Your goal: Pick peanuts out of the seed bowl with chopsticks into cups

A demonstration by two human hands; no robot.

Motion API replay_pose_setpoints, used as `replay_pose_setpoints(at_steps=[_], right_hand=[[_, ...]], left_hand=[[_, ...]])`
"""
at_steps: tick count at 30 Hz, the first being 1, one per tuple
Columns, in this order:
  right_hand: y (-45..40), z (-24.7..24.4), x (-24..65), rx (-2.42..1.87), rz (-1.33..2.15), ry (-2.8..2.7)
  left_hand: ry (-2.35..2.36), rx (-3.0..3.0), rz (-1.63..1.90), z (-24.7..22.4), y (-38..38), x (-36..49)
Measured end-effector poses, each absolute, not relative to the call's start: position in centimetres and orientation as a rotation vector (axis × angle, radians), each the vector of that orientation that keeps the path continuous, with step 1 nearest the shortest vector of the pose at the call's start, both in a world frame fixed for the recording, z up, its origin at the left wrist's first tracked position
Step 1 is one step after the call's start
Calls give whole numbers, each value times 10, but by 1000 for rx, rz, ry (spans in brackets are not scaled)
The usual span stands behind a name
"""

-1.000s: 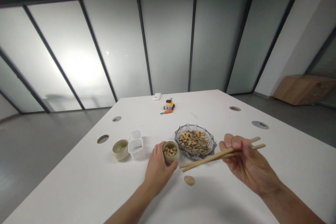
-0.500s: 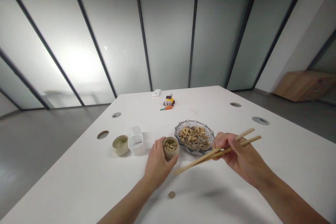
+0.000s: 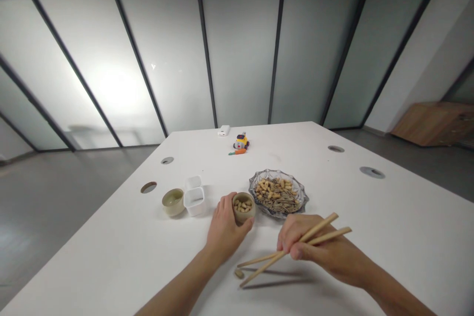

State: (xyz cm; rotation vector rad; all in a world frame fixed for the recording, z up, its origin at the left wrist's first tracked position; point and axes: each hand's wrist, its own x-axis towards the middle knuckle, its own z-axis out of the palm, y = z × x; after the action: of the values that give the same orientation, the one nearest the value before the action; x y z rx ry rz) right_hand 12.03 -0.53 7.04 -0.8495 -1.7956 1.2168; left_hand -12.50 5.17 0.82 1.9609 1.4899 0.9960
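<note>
My left hand [image 3: 224, 227] is wrapped round a small beige cup [image 3: 244, 217], which stands upright on the white table and holds several pale nuts [image 3: 242, 206]. In my right hand [image 3: 314, 242] is a pair of wooden chopsticks [image 3: 268, 266], their tips spread apart and low over the table. Between those tips, or just beside them, lies a single nut [image 3: 239, 273] on the tabletop; whether they touch it I cannot tell. Behind my right hand sits a scalloped glass bowl [image 3: 304, 201] filled with peanuts [image 3: 274, 188] and sunflower seeds [image 3: 282, 203].
Left of the cup stand a white plastic container [image 3: 194, 202] and another beige cup [image 3: 173, 203]. Farther back lie a yellow toy vehicle [image 3: 241, 141], an orange toy carrot [image 3: 240, 151] and a white box-shaped device [image 3: 224, 131]. Round holes [image 3: 372, 172] pierce the table [image 3: 129, 256].
My right hand has moved down and left, away from the glass bowl. The chopstick tips have spread and come down by the loose nut. My left hand stays on the cup.
</note>
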Motion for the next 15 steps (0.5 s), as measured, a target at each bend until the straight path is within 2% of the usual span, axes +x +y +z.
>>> replay_pose_setpoints(at_steps=[15], right_hand=[[-4, 73, 118, -863, 1154, -1850]], left_hand=[[1477, 1973, 991, 10, 50, -125]])
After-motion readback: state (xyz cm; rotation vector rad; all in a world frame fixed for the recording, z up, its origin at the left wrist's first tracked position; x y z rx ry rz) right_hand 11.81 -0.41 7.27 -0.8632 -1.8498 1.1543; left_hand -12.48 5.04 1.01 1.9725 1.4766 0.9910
